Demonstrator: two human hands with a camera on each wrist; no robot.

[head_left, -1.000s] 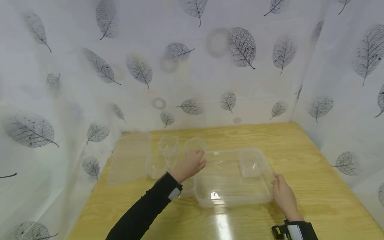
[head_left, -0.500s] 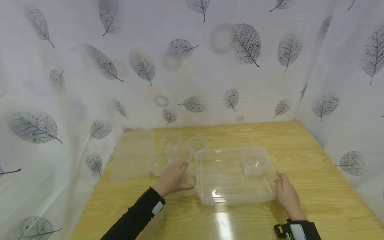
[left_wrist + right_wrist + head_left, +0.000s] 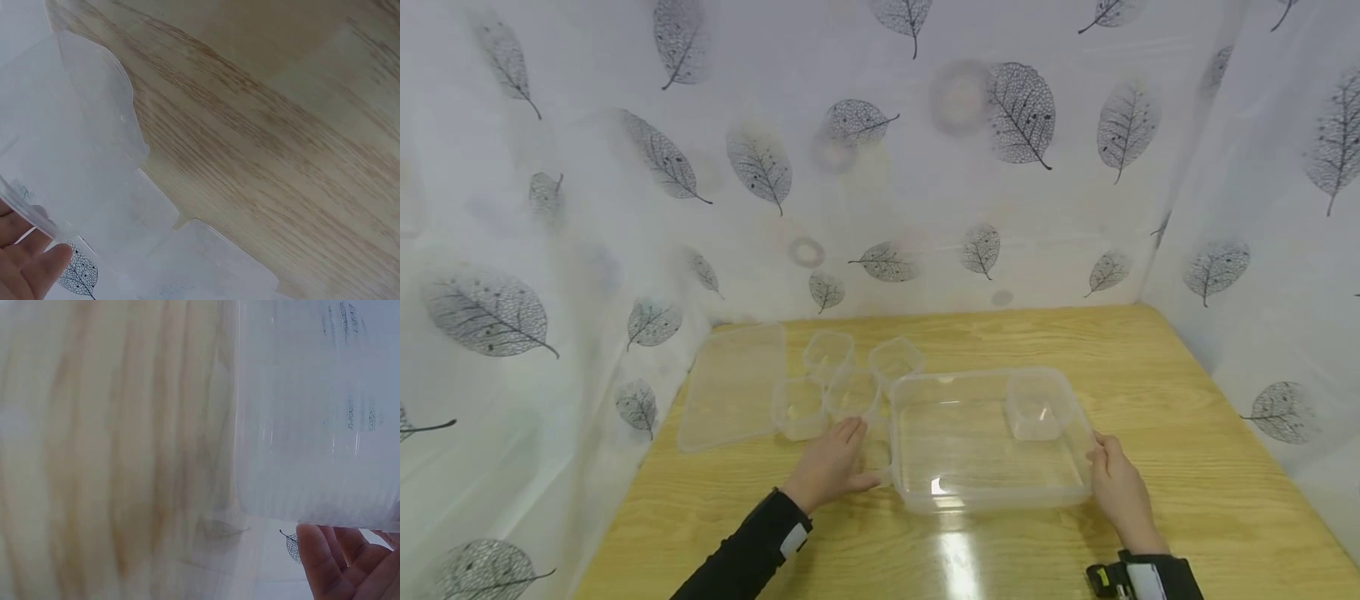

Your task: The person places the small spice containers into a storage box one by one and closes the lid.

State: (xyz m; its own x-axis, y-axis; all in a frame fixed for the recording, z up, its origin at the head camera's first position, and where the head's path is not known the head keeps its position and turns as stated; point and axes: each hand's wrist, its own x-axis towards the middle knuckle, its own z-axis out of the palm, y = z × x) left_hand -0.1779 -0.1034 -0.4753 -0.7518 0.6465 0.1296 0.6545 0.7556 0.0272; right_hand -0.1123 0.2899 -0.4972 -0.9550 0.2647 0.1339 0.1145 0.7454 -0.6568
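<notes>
A large clear plastic box (image 3: pixel 973 502) stands on the wooden table, with one small clear container (image 3: pixel 1036 408) inside, toward its back right. My right hand (image 3: pixel 1122 496) holds the box at its right wall; in the right wrist view, fingers (image 3: pixel 322 550) are at its rim. My left hand (image 3: pixel 826 468) is left of the box, fingers and thumb spread at another small clear container (image 3: pixel 878 454) beside the box's left wall. The left wrist view has those fingertips (image 3: pixel 59 255) right at a clear rim (image 3: pixel 28 212).
Several more small clear containers, among them one at the back (image 3: pixel 829 352) and one at the left (image 3: pixel 799 410), stand left of the box. A flat translucent lid (image 3: pixel 733 387) lies farther left. Leaf-patterned curtains (image 3: pixel 880 208) enclose the table (image 3: pixel 1150 375) at back and sides.
My left hand has come from the box's back left corner toward me and leftward, its curled fingers spreading at the front small container. The right hand keeps its hold on the box.
</notes>
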